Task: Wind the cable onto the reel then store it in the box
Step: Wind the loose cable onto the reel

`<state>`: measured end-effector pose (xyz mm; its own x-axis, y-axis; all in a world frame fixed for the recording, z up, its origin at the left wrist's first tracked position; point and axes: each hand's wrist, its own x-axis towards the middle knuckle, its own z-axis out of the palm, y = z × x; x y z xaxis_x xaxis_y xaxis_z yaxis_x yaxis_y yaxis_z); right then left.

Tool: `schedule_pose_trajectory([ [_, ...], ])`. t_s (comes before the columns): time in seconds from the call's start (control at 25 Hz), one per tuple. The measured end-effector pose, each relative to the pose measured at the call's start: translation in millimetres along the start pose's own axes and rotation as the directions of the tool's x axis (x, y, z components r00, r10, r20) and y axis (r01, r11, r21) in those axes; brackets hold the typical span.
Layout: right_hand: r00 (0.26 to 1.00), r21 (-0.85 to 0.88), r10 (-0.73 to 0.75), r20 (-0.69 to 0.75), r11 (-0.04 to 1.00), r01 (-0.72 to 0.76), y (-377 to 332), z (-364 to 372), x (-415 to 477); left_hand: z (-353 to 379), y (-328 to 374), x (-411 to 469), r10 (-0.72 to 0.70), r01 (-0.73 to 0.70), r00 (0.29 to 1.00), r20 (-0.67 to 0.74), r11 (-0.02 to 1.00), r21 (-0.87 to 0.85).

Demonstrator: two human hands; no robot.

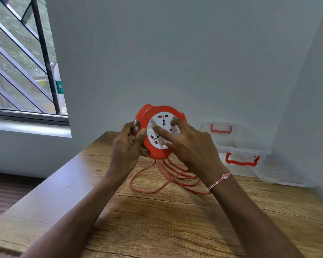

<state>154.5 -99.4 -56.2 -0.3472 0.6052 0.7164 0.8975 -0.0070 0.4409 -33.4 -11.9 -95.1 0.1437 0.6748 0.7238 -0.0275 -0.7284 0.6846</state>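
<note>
I hold the reel (pixel 159 131) up off the desk (pixel 157 220) in both hands, its white socket face turned toward me; my left hand (pixel 128 146) has its grip closed round the reel's left edge, thumb laid on the orange rim and the other fingers curled behind, where I cannot see them; my right hand (pixel 192 146) rests spread on the white face, forefinger stretched across the middle, another fingertip on the upper right of the face and the thumb at its lower edge, so that grip is open and pressed flat rather than wrapped round anything; a pink and white bracelet (pixel 220 180) sits on my right wrist.

The cable (pixel 164 175) hangs from the underside of the reel in several strands and lies in loose orange loops on the desk just beneath, between my forearms; how much is already wound inside I cannot tell.

The box (pixel 242 157), clear plastic with a red handle, stands on the desk at the far right, against the wall (pixel 175 53); its lid (pixel 220 131), also with a red handle, leans upright behind it; a window (pixel 21 58) with dark bars is at the far left.
</note>
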Motion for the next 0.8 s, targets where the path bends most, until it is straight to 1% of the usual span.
schedule_pose_trajectory([
  [0.08,1.0,-0.014,0.004,-0.016,1.0,-0.005,-1.7,-1.2,0.4,0.7,0.6,-0.5,0.018,-0.018,1.0,-0.001,1.0,0.003],
  [0.16,0.996,0.046,0.036,-0.081,0.998,-0.032,-3.2,-3.6,4.1,0.5,3.0,-0.6,0.047,-0.047,0.999,-0.019,0.999,0.022],
  [0.24,0.983,0.159,0.134,-0.126,0.981,-0.113,-7.6,-5.8,9.0,1.6,4.2,-0.3,0.089,-0.087,0.995,-0.035,0.995,0.055],
  [0.32,0.954,0.288,0.271,-0.126,0.93,-0.226,-13.9,-7.1,12.2,3.3,5.2,-1.3,0.141,-0.136,0.989,-0.048,0.986,0.093],
  [0.36,0.934,0.363,0.345,-0.098,0.886,-0.289,-16.0,-7.3,13.7,3.9,6.8,-2.1,0.167,-0.16,0.985,-0.052,0.981,0.109],
  [0.4,0.905,0.451,0.424,-0.039,0.816,-0.362,-17.2,-7.3,14.8,4.3,8.6,-2.6,0.189,-0.182,0.98,-0.054,0.976,0.118],
  [0.48,0.823,0.613,0.553,0.127,0.609,-0.504,-18.8,-8.2,16.0,4.5,10.8,-3.3,0.215,-0.207,0.975,-0.057,0.971,0.117],
  [0.52,0.788,0.649,0.587,0.185,0.53,-0.546,-19.9,-9.2,16.0,5.0,11.8,-3.5,0.213,-0.206,0.976,-0.055,0.972,0.113],
  [0.56,0.78,0.642,0.594,0.198,0.523,-0.561,-20.4,-10.3,15.8,5.7,12.0,-3.4,0.205,-0.199,0.977,-0.054,0.974,0.11],
  [0.6,0.804,0.593,0.575,0.152,0.598,-0.54,-20.3,-10.7,14.9,6.7,11.5,-3.5,0.195,-0.189,0.979,-0.055,0.976,0.105],
  [0.64,0.852,0.512,0.521,0.059,0.717,-0.474,-19.2,-10.2,13.7,7.3,10.3,-3.4,0.179,-0.173,0.982,-0.059,0.98,0.097],
  [0.68,0.902,0.426,0.431,-0.043,0.824,-0.373,-16.6,-10.0,12.4,6.7,9.5,-3.0,0.155,-0.149,0.986,-0.063,0.985,0.087],
  [0.72,0.939,0.355,0.323,-0.119,0.897,-0.264,-12.4,-10.8,11.3,5.5,8.6,-2.0,0.133,-0.128,0.989,-0.065,0.989,0.081],
  [0.76,0.965,0.293,0.217,-0.146,0.941,-0.167,-6.9,-11.4,10.7,3.9,6.8,-1.3,0.12,-0.114,0.99,-0.068,0.99,0.078],
  [0.8,0.984,0.24,0.127,-0.125,0.966,-0.094,-1.6,-11.4,10.0,2.0,4.8,-0.5,0.108,-0.103,0.992,-0.072,0.992,0.073],
])
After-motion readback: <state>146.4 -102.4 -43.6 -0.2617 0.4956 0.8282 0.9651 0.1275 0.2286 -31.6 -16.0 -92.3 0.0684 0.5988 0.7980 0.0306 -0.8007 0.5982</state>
